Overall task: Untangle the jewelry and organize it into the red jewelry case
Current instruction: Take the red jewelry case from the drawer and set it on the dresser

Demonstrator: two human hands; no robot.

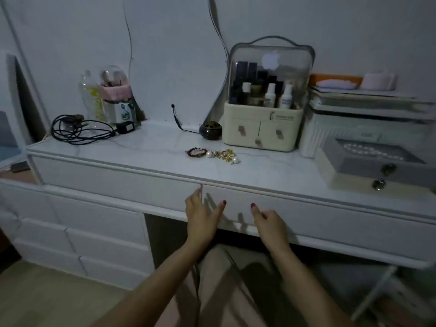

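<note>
My left hand [200, 217] is spread open, fingers straight and thumb splayed out to the right, with the fingertips up against the white drawer front [306, 215] near the seam between the two drawers. It holds nothing. My right hand [269, 224] is just beside it, thumb raised and the other fingers loosely bent toward the drawer's lower edge; whether they hook under that edge I cannot tell, and I see nothing in it.

The small tangled heap of jewelry [213, 155], a dark red beaded bracelet, gold pieces and white pearls, lies on the white marble-patterned table [141, 147], well above my hands and just in front of the cream cosmetics organizer with a clear domed lid [264, 123]. The heap's long axis runs left to right, along the table's front edge, bracelet at the left end. I see no red case.
</note>
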